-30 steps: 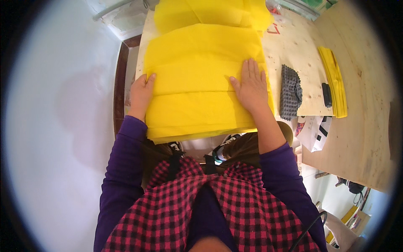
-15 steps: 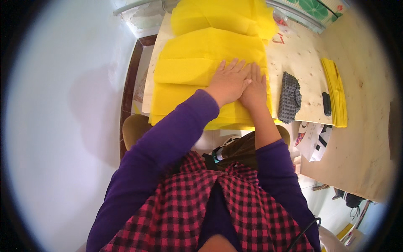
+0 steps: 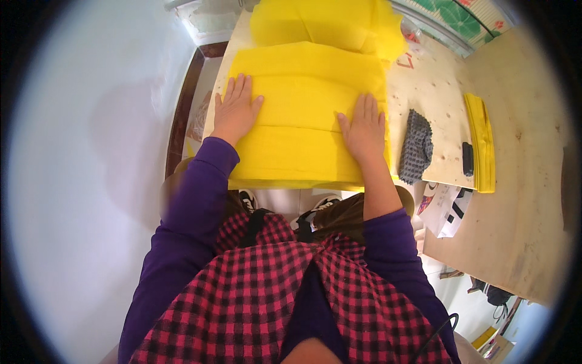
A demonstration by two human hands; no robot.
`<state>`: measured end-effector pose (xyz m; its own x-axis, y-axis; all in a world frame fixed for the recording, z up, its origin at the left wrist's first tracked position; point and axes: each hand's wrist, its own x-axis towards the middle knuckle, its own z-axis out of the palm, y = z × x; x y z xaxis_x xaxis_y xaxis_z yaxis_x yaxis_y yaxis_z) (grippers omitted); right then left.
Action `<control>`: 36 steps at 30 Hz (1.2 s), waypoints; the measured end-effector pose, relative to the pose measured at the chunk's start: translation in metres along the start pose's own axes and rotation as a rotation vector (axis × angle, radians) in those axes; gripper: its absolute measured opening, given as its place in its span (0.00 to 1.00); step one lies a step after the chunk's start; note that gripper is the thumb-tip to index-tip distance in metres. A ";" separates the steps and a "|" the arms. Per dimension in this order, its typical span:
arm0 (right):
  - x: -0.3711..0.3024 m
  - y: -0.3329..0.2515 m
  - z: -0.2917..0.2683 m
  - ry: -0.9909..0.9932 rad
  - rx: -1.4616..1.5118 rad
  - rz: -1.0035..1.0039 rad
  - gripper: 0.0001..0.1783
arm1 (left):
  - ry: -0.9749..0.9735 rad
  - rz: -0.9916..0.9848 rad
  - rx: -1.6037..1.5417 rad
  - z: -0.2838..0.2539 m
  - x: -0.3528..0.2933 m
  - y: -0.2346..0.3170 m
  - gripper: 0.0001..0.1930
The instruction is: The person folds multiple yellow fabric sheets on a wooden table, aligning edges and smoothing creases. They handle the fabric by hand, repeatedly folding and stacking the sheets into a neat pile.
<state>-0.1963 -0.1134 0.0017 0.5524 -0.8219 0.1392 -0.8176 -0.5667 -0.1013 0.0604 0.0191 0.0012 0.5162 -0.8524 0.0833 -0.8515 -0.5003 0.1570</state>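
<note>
A flat stack of yellow fabric [image 3: 297, 145] lies on the wooden table before me, with fold lines running across it. My left hand [image 3: 237, 112] rests flat at its left edge, fingers pointing away and thumb out. Near the right edge, my right hand [image 3: 364, 128] lies palm down on the same cloth, its fingers straight and thumb spread. Neither hand grips anything. Behind this stack, a second heap of yellow fabric [image 3: 327, 21] sits rumpled at the far end.
Right of the stack, a grey textured cloth [image 3: 416, 147] lies on the wooden tabletop [image 3: 445, 121]. A small black object [image 3: 467, 159] sits beside a folded yellow strip [image 3: 481, 142]. A white printed bag [image 3: 445, 209] hangs below the table edge. The pale wall [image 3: 91, 182] is on my left.
My left hand has slid from beside the right hand across to the left edge of the fabric. The right hand stays near the right edge. The cloth's surface looks flatter.
</note>
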 end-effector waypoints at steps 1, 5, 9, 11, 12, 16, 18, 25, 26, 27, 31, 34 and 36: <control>0.001 0.001 -0.004 -0.010 0.018 -0.005 0.42 | -0.006 -0.017 0.022 -0.004 -0.002 -0.004 0.32; 0.005 -0.006 -0.023 -0.063 0.059 -0.046 0.41 | 0.048 -0.006 0.315 -0.029 -0.009 -0.010 0.31; 0.014 -0.056 -0.019 -0.081 0.156 -0.266 0.39 | 0.048 0.320 -0.268 -0.018 -0.008 0.056 0.30; 0.012 -0.077 -0.009 -0.128 0.068 -0.322 0.39 | 0.025 0.385 -0.416 -0.009 -0.008 0.079 0.29; 0.009 -0.081 -0.004 -0.147 0.043 -0.356 0.38 | 0.014 0.370 -0.397 -0.003 -0.013 0.082 0.29; 0.004 -0.055 0.008 -0.105 -0.010 -0.223 0.39 | 0.027 0.328 -0.104 0.011 -0.017 0.064 0.29; 0.005 -0.033 0.006 -0.092 0.039 -0.127 0.40 | 0.011 0.246 -0.068 0.011 -0.012 0.046 0.31; -0.001 0.014 -0.006 -0.099 -0.012 0.012 0.41 | 0.000 0.053 -0.052 0.003 -0.011 -0.009 0.33; -0.001 0.015 -0.005 -0.096 -0.010 0.020 0.41 | 0.002 0.033 -0.058 0.003 -0.012 -0.013 0.33; -0.001 0.016 -0.005 -0.099 -0.009 0.025 0.40 | -0.003 0.027 -0.058 0.003 -0.013 -0.016 0.33; -0.001 0.026 -0.007 -0.114 -0.029 0.085 0.40 | -0.058 -0.042 0.011 -0.002 -0.014 -0.032 0.32; -0.007 0.040 -0.018 -0.026 -0.068 0.121 0.38 | 0.120 -0.054 0.113 -0.013 -0.021 -0.048 0.30; -0.017 0.043 -0.025 0.149 -0.055 0.117 0.35 | 0.241 -0.010 -0.023 -0.023 -0.028 -0.050 0.27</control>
<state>-0.2450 -0.1227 0.0192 0.4265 -0.8619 0.2743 -0.8848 -0.4605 -0.0714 0.0910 0.0717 0.0139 0.5340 -0.7851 0.3138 -0.8453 -0.5025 0.1814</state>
